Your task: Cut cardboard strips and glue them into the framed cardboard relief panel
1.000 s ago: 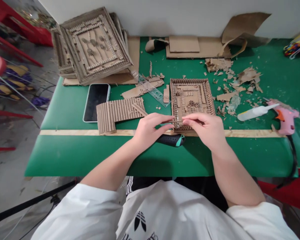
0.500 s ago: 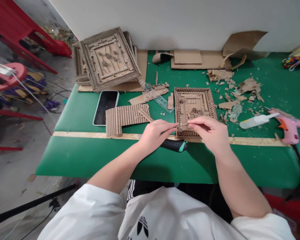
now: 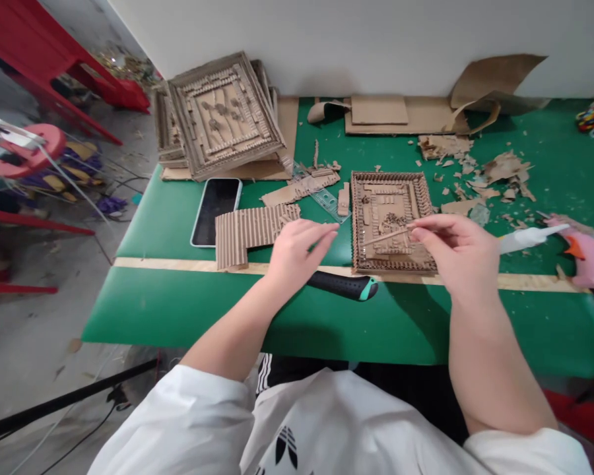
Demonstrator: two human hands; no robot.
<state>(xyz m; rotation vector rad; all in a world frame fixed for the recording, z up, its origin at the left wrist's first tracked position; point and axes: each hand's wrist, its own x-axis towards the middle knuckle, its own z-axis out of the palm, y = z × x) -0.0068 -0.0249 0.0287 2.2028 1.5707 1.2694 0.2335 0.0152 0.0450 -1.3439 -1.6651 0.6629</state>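
Between the fingertips of my right hand (image 3: 462, 254) is a thin cardboard strip (image 3: 389, 235). It reaches left over a small framed cardboard panel (image 3: 393, 269) with ridged borders and a cluster of dark curled bits inside. My left hand (image 3: 297, 254) is left of the panel, its fingers stretched out and the thumb apart, with nothing seen in it. Beneath that hand's edge lies a black-and-green tool handle (image 3: 344, 285), its left end hidden. A corrugated cardboard piece (image 3: 247, 231) lies beside the left hand, partly covered by it.
A phone (image 3: 215, 211) and stacked cardboard frames (image 3: 228, 119) are at the left. A clear ruler (image 3: 329, 203) lies among scraps. To the right are torn cardboard bits (image 3: 507, 175), a white glue bottle (image 3: 525, 239) and a pink glue gun (image 3: 587, 254).
My hands have moved apart: the left drew away leftward from the panel, and the right moved rightward with the strip. The view has shifted slightly.
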